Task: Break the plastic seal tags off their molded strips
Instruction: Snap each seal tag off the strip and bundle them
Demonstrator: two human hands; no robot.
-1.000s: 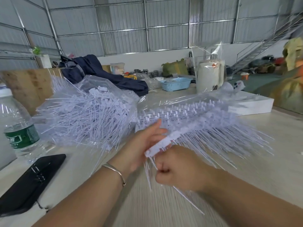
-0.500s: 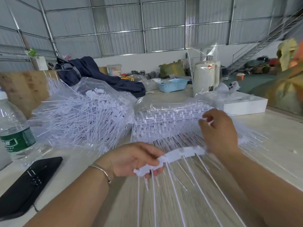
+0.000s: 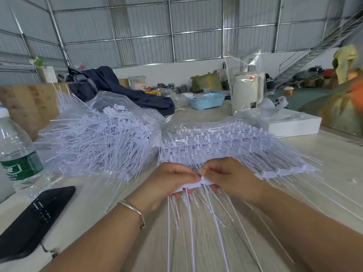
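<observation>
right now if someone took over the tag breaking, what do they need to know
Left hand and right hand both grip one molded strip close together over the table, its thin tails hanging toward the person.
Unbroken strips are stacked just behind the hands.
Loose tags are heaped in a clear bag to the left: a good share done.
Left: break this strip, then work through the stack.

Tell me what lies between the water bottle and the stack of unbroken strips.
In the head view, the bagged heap of loose seal tags lies between the water bottle and strip stack.
</observation>
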